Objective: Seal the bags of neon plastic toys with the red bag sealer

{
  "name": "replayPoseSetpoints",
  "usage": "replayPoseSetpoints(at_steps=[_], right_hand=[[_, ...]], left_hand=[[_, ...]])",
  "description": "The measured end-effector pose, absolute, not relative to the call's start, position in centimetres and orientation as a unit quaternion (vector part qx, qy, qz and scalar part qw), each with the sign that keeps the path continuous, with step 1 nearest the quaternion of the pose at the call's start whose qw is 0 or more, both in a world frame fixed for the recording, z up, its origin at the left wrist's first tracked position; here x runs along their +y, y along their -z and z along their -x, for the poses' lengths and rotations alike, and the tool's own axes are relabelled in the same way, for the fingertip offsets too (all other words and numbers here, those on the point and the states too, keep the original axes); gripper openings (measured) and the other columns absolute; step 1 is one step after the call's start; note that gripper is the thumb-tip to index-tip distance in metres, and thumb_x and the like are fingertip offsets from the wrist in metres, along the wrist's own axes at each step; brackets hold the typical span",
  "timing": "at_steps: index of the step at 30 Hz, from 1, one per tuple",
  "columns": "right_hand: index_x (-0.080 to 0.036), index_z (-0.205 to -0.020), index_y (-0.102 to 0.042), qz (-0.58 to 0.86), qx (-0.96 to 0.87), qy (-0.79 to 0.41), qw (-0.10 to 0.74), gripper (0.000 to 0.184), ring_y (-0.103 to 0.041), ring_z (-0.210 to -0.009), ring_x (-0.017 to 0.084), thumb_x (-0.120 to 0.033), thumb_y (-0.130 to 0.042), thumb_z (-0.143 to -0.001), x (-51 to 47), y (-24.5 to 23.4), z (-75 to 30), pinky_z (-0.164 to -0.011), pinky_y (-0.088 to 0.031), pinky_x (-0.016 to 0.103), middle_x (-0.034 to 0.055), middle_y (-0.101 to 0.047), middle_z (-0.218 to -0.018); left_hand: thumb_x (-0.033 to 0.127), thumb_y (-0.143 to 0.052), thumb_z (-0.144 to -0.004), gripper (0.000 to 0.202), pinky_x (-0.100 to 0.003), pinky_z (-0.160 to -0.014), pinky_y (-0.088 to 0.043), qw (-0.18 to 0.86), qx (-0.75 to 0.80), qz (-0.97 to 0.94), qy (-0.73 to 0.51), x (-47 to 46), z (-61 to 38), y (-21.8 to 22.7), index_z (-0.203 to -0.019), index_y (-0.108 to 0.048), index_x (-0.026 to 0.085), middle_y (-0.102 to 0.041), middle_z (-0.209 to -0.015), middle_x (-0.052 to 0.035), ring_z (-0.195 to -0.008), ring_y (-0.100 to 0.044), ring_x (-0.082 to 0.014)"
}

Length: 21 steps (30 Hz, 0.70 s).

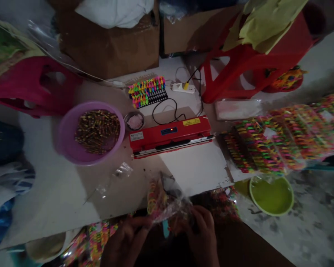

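Observation:
At the table's near edge, both hands hold a clear plastic bag (172,207). My left hand (129,237) pinches the bag's left side between thumb and fingers. The fingers of my right hand (202,228) are closed on its right side. Yellow and reddish small pieces (153,196) show at the bag, too dim to name. Below the plastic, between the hands, is a narrow turquoise piece (166,228). Beyond the hands lies a red bag sealer (169,134) with a lit red light and a black-and-silver bar along its front.
A purple basin (61,135) holds many small striped brown-yellow pieces. Beside it sits a small metal bowl (135,121) with something pink. Behind the sealer are a black rack (158,97) of colourful pieces and a power strip (183,87). Filled bags (267,144) line the right.

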State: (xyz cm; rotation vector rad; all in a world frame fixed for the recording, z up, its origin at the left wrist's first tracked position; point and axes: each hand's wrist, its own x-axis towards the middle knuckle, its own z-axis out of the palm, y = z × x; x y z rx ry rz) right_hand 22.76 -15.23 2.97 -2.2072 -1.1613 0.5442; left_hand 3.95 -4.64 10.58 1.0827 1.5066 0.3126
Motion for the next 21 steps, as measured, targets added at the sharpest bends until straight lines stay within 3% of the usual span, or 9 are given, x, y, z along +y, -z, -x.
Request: replayPoseSetpoints(at_steps=[2,4,7,9,11,14,17,19,21], right_hand=[[-0.025,-0.080,-0.068,0.812,-0.412,-0.236,0.338,0.017,-0.062,-0.077,0.019,-0.036,-0.055,-0.083,-14.4,-2.4,-22.4,-0.067,-0.053,0.033,0.0054,-0.066,-0.085],[-0.024,-0.081,-0.067,0.791,-0.364,-0.289,0.398,0.016,-0.064,-0.086,0.022,-0.035,-0.055,-0.083,-14.2,-2.6,-22.6,-0.075,-0.052,0.037,0.0057,-0.069,-0.089],[-0.022,-0.087,-0.065,0.779,-0.226,-0.350,0.469,0.019,-0.061,-0.102,0.028,-0.038,-0.057,-0.081,-14.4,-3.8,-23.2,-0.082,-0.050,0.041,0.0084,-0.069,-0.098],[-0.020,-0.087,-0.064,0.799,-0.161,-0.335,0.473,0.022,-0.060,-0.101,0.028,-0.039,-0.055,-0.083,-14.5,-4.2,-23.7,-0.081,-0.049,0.041,0.0098,-0.068,-0.099],[-0.017,-0.082,-0.064,0.833,-0.156,-0.275,0.454,0.025,-0.062,-0.090,0.025,-0.041,-0.054,-0.084,-14.7,-3.9,-24.4,-0.076,-0.049,0.037,0.0093,-0.068,-0.091],[-0.017,-0.078,-0.061,0.857,-0.190,-0.202,0.434,0.026,-0.061,-0.076,0.020,-0.041,-0.055,-0.083,-14.7,-2.8,-25.5,-0.069,-0.047,0.031,0.0063,-0.066,-0.079],[-0.019,-0.083,-0.060,0.836,-0.194,-0.230,0.459,0.021,-0.062,-0.082,0.020,-0.040,-0.055,-0.083,-14.0,-2.5,-26.4,-0.075,-0.048,0.033,0.0063,-0.067,-0.083],[-0.022,-0.084,-0.057,0.789,-0.179,-0.302,0.505,0.019,-0.062,-0.089,0.022,-0.041,-0.055,-0.083,-13.3,-2.9,-27.1,-0.078,-0.048,0.036,0.0067,-0.068,-0.092],[-0.023,-0.080,-0.052,0.744,-0.175,-0.373,0.526,0.021,-0.063,-0.088,0.023,-0.044,-0.052,-0.084,-12.8,-3.5,-28.2,-0.074,-0.050,0.036,0.0066,-0.069,-0.095]], left_hand=[[0.038,-0.055,-0.083,0.029,-0.036,-0.091,-0.051,0.585,0.638,-0.473,-0.167,-4.0,-3.3,-10.4,-0.060,-0.047,0.021,-0.072,-0.092,-0.0051,-0.101,-0.063,-0.0208],[0.034,-0.054,-0.084,0.026,-0.042,-0.100,-0.044,0.561,0.628,-0.490,-0.226,-2.8,-2.4,-9.9,-0.062,-0.048,0.021,-0.072,-0.086,-0.0036,-0.102,-0.063,-0.0203],[0.031,-0.058,-0.082,0.020,-0.049,-0.098,-0.044,0.559,0.590,-0.485,-0.323,-0.5,-0.8,-8.0,-0.068,-0.047,0.022,-0.067,-0.067,0.0035,-0.077,-0.067,-0.0157],[0.038,-0.063,-0.077,0.018,-0.051,-0.094,-0.046,0.586,0.575,-0.455,-0.345,0.3,0.0,-6.0,-0.077,-0.051,0.024,-0.064,-0.063,0.0056,-0.066,-0.065,-0.0147],[0.050,-0.065,-0.071,0.030,-0.050,-0.094,-0.046,0.604,0.593,-0.429,-0.315,-0.2,0.4,-4.0,-0.087,-0.057,0.026,-0.066,-0.072,-0.0001,-0.077,-0.066,-0.0192],[0.061,-0.066,-0.063,0.050,-0.048,-0.097,-0.043,0.602,0.622,-0.441,-0.236,-2.5,-0.2,-2.2,-0.097,-0.064,0.026,-0.067,-0.097,-0.0116,-0.108,-0.058,-0.0288],[0.060,-0.075,-0.050,0.066,-0.049,-0.099,-0.041,0.610,0.587,-0.505,-0.168,-3.9,-2.6,-1.6,-0.105,-0.065,0.026,-0.060,-0.120,-0.0137,-0.126,-0.042,-0.0349],[0.057,-0.075,-0.053,0.061,-0.048,-0.102,-0.037,0.625,0.545,-0.540,-0.146,-3.3,-4.9,-1.5,-0.104,-0.066,0.023,-0.055,-0.127,-0.0133,-0.130,-0.036,-0.0352],[0.054,-0.066,-0.067,0.043,-0.045,-0.104,-0.036,0.643,0.520,-0.543,-0.145,-2.4,-7.1,-1.4,-0.097,-0.069,0.022,-0.059,-0.123,-0.0124,-0.127,-0.041,-0.0318]])
